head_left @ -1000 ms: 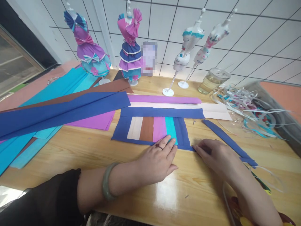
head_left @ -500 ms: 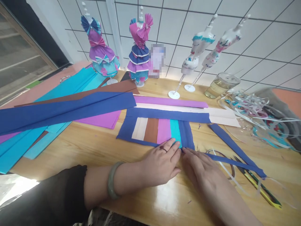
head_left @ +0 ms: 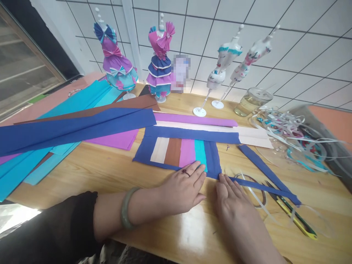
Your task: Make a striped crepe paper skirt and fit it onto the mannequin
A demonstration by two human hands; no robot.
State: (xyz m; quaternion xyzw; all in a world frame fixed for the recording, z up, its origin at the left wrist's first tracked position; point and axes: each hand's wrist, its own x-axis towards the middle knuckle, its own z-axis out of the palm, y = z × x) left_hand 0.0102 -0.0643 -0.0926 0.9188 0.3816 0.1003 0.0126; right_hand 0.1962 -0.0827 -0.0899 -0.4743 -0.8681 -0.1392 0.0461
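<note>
A panel of crepe-paper strips [head_left: 187, 153] in cream, brown, purple and turquoise lies flat on the table, bordered in dark blue. My left hand [head_left: 184, 187], with a ring and a bangle at the wrist, rests flat on its lower edge by the turquoise strip, fingers stretched out. My right hand [head_left: 233, 200] lies with fingers extended at the panel's lower right corner, touching the narrow blue strip [head_left: 265, 187] along that edge. This strip runs on to the right and folds back into a wider blue length [head_left: 265, 167]. My right fingertips partly hide the strip.
Craft scissors [head_left: 295, 216] and a tape ring [head_left: 261, 179] lie at right. Behind stand two dressed mini mannequins [head_left: 118, 66] [head_left: 160, 69], two bare ones [head_left: 217, 75] [head_left: 239, 71], and a jar of liquid [head_left: 251, 102]. Blue crepe sheets [head_left: 77, 128] lie left, tangled ribbons [head_left: 299, 135] right.
My right hand has slid right along the lower edge to the panel's corner, widening the gap between my hands. My left hand stays by the turquoise strip. The view has shifted slightly.
</note>
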